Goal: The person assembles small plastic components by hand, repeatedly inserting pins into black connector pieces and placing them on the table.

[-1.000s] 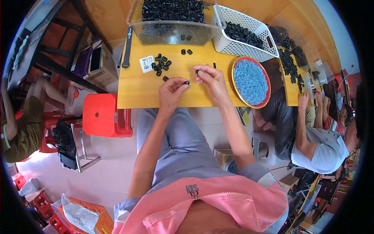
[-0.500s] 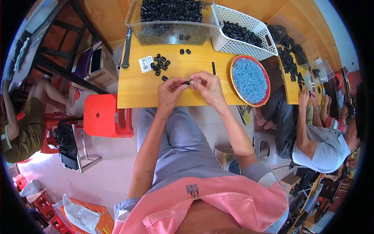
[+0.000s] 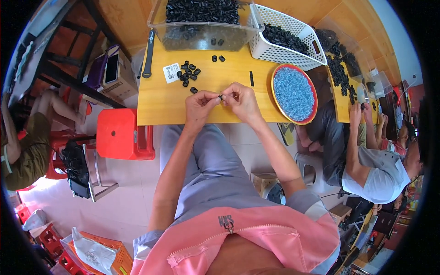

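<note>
Over the front part of the yellow table, my left hand (image 3: pixel 200 109) pinches a small black plastic piece (image 3: pixel 221 97) between thumb and fingertips. My right hand (image 3: pixel 243 103) is closed at the piece's right end, thumb and fingers pressed together; what they hold, if anything, is too small to make out. Just beyond my left hand lies one loose short black cylinder (image 3: pixel 194 90). Farther off is a loose cluster of the same black cylinders (image 3: pixel 188 74), beside a white printed label (image 3: pixel 172 73). To the right, a red and yellow bowl (image 3: pixel 315 103) is full of tiny clear bluish pieces (image 3: pixel 293 94).
Along the back stand a clear plastic bin (image 3: pixel 201 44) and a white perforated basket (image 3: pixel 284 59), both holding many black pieces. A black strap-like tool (image 3: pixel 148 55) lies at the left edge. A red stool (image 3: pixel 117 133) stands left; co-workers (image 3: pixel 378 172) sit on both sides.
Both hands stay together over the table edge, and the black piece has turned slightly between my fingertips. The whole view has shifted a little.
</note>
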Demonstrator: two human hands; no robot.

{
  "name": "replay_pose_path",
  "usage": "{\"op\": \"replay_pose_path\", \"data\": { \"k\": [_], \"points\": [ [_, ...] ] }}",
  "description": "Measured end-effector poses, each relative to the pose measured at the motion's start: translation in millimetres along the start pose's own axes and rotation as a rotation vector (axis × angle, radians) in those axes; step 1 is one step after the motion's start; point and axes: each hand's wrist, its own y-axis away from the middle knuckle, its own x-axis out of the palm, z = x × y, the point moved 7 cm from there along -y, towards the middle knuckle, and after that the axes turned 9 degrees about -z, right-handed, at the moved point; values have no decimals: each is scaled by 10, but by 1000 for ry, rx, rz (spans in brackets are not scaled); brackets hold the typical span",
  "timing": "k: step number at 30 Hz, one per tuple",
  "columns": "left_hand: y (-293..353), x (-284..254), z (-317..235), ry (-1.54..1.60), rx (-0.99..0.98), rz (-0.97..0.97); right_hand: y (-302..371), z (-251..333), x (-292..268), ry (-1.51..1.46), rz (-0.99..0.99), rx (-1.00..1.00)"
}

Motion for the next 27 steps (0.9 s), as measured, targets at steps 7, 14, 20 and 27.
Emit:
{"op": "replay_pose_path", "data": {
  "k": [7,14,20,27],
  "points": [
    [-18,5,120,-91,55,-114,22,49,14,150,-112,-179],
    [2,69,143,-242,86,-200,122,48,9,199,-186,-244],
    [-12,146,111,-282,91,-267,189,46,-7,138,-326,-236],
    [-36,85,86,-359,83,-320,180,70,35,240,-344,-274]
  ]
}}
